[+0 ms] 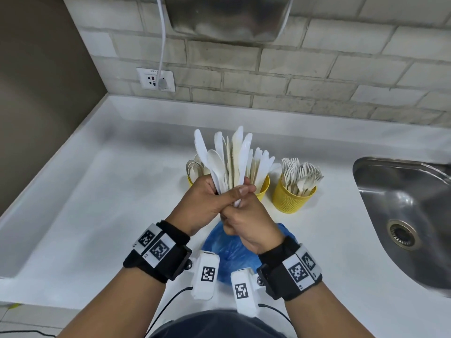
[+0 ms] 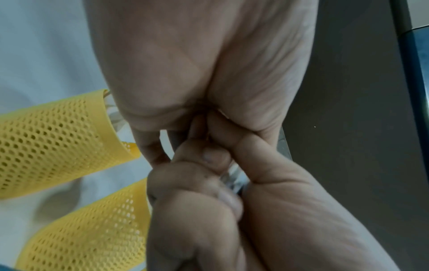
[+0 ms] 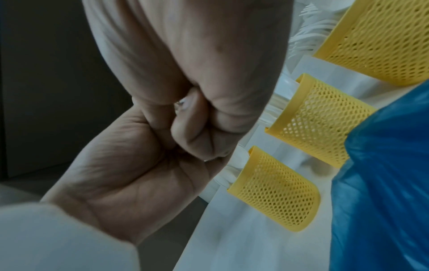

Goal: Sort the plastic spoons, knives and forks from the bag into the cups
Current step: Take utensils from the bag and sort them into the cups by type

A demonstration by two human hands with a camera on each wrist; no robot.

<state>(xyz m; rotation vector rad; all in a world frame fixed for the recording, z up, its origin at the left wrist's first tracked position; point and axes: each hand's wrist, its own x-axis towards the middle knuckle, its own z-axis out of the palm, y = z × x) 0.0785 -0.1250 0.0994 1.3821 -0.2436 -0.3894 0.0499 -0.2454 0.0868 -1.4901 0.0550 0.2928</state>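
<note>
Both hands hold one fanned bundle of white plastic cutlery (image 1: 229, 157), mostly knives with a spoon among them, upright over the counter. My left hand (image 1: 214, 201) grips the handles from the left, thumb across the front. My right hand (image 1: 244, 225) curls round the handle ends just below. Behind stand three yellow mesh cups: spoons (image 1: 192, 174), knives (image 1: 263, 185), forks (image 1: 292, 196). The blue bag (image 1: 231, 250) lies crumpled under my wrists. The wrist views show my left hand (image 2: 197, 73) and right hand (image 3: 185, 55) clenched together, with the handles mostly hidden.
A steel sink (image 1: 402, 203) is set into the white counter (image 1: 109, 203) at the right. A tiled wall with a socket (image 1: 156, 80) and a hanging white cable (image 1: 163, 45) runs along the back. A brown wall closes the left side.
</note>
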